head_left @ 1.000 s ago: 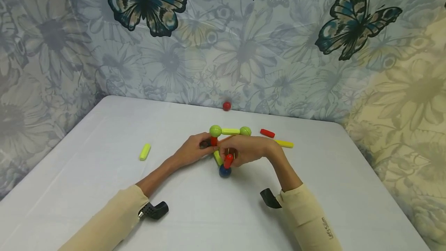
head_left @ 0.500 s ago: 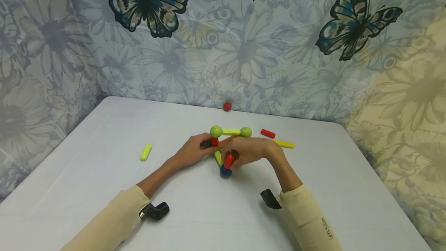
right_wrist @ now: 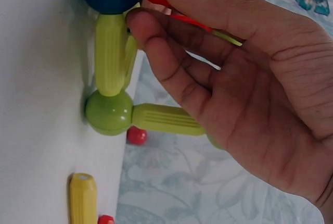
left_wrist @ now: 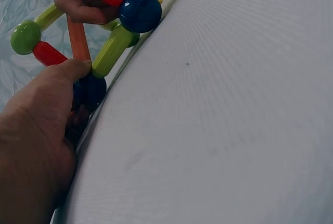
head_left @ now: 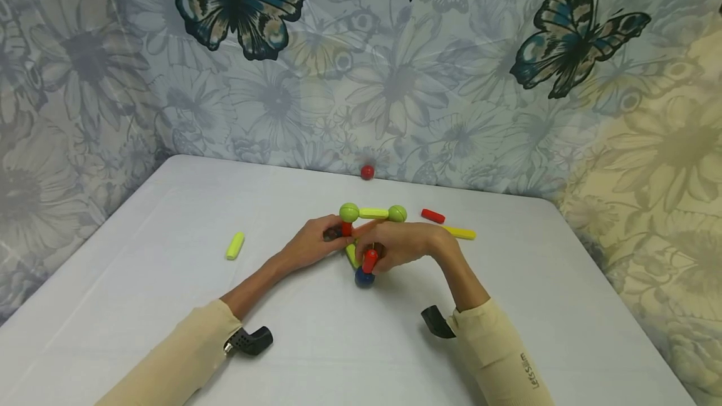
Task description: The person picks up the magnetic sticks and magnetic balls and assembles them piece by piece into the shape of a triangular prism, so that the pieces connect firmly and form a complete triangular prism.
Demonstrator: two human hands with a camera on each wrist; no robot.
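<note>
A frame of magnetic rods and balls stands at mid-table. My right hand [head_left: 403, 243] pinches a red rod [head_left: 370, 260] between thumb and fingers; the rod's lower end meets a blue ball [left_wrist: 140, 12] at the near corner. My left hand [head_left: 313, 243] grips another dark blue ball [left_wrist: 93, 89] at the frame's left corner, its thumb on top and its other fingers mostly hidden. Up top, a lime rod [head_left: 373, 212] joins two green balls [head_left: 349, 212]. An orange rod [left_wrist: 78, 39] slants through the frame, and a lime rod [right_wrist: 109, 54] runs along the table.
Loose on the white table [head_left: 316, 343] lie a lime rod [head_left: 235, 246] at left, and a red rod [head_left: 433, 215] and a yellow rod [head_left: 460, 232] at right. A red ball [head_left: 367, 172] sits at the far edge, before a patterned wall.
</note>
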